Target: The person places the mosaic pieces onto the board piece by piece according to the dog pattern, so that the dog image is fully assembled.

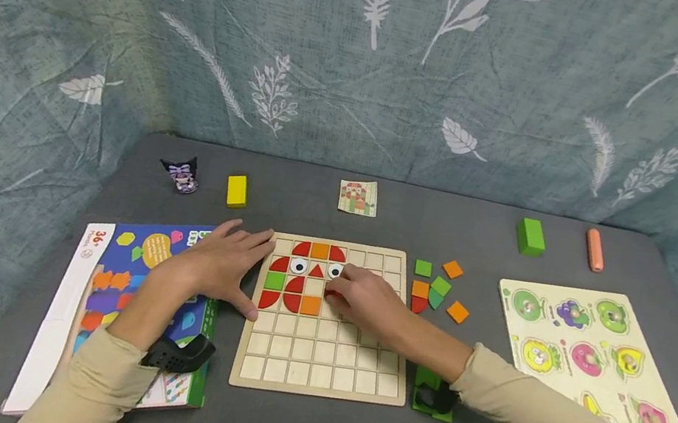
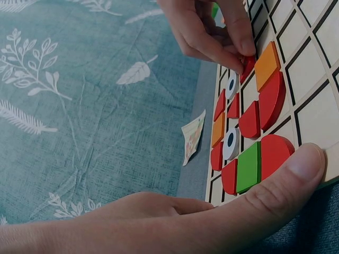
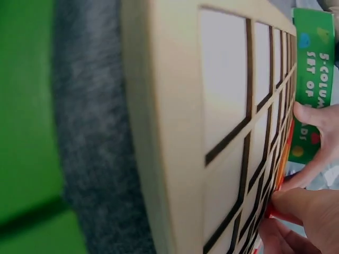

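A wooden grid board [image 1: 310, 384] lies in front of me, its upper left cells filled with red, orange, green and eye-printed tiles. My left hand [image 1: 215, 266] spreads its fingers and thumb along the board's left edge, touching it. Over the third filled row, my right hand [image 1: 365, 298] pinches a small red tile [image 2: 248, 67] between thumb and fingertips, at a cell right of the bare one. This tile sits close to an orange square tile [image 2: 267, 66] and a round eye tile [image 2: 231, 85]. In the head view the right fingers mostly hide it.
Loose orange, green and red tiles [image 1: 457, 311] lie right of the board, with green pieces [image 1: 427, 378] under the right wrist. A pattern card [image 1: 358, 197] is behind. A colourful box [image 1: 131, 244] stands left, a fruit puzzle board [image 1: 594, 336] right. Blocks and a figurine [image 1: 183, 176] line the back.
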A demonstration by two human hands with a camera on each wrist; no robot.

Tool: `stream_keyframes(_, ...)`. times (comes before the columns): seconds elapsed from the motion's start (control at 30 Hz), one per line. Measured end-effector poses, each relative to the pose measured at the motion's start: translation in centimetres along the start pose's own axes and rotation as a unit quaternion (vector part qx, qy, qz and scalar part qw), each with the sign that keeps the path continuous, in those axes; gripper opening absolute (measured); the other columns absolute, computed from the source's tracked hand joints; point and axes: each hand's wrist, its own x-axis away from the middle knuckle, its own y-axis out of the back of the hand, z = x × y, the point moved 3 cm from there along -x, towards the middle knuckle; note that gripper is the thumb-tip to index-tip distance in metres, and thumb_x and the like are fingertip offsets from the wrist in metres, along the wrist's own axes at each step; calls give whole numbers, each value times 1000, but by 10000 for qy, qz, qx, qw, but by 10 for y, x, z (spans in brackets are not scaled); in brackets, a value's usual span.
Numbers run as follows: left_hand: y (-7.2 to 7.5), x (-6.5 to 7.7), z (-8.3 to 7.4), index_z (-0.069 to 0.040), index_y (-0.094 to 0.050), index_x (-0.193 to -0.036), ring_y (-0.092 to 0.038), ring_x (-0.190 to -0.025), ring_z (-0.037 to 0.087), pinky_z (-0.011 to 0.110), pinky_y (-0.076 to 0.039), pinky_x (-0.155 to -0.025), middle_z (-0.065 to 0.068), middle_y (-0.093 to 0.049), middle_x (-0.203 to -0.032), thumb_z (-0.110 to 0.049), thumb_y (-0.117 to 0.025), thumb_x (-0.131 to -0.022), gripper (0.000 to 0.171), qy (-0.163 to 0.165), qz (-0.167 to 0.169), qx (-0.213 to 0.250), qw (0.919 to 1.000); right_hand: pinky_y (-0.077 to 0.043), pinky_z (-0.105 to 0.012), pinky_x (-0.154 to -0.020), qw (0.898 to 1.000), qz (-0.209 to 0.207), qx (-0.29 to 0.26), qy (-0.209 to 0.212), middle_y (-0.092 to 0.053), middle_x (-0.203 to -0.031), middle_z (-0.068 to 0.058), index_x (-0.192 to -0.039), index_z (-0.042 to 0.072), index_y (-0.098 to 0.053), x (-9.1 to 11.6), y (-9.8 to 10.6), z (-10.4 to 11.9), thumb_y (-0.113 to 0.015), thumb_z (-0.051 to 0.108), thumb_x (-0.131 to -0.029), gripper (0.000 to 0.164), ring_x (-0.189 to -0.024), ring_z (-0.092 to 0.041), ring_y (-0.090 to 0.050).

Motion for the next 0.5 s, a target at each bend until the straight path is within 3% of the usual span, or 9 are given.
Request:
stream_keyframes(0.3,2,-1,-3,-1,-33,-150,-35,-142,39,59,-9,-121,20,-27,-159,-63,-77,-68,112,-25,-11,-53,10000,-43,-14,-59,9998,55,-121,-152,-62,-82,-2,-97,7,-75,0,1,-1,-69,10,-89,11,-69,-10,-52)
stream_keyframes(0.5,0,1,-2,-1,-32,-150,-34,-143,38,59,-7,-122,19,-26,-159,-63,-77,-68,112,29,38,-32,10000,-41,-14,-57,9996,-203,161,150,-60,-81,-1,-101,10,-75,6,4,4,-72,12,-87,15,-70,-11,-50)
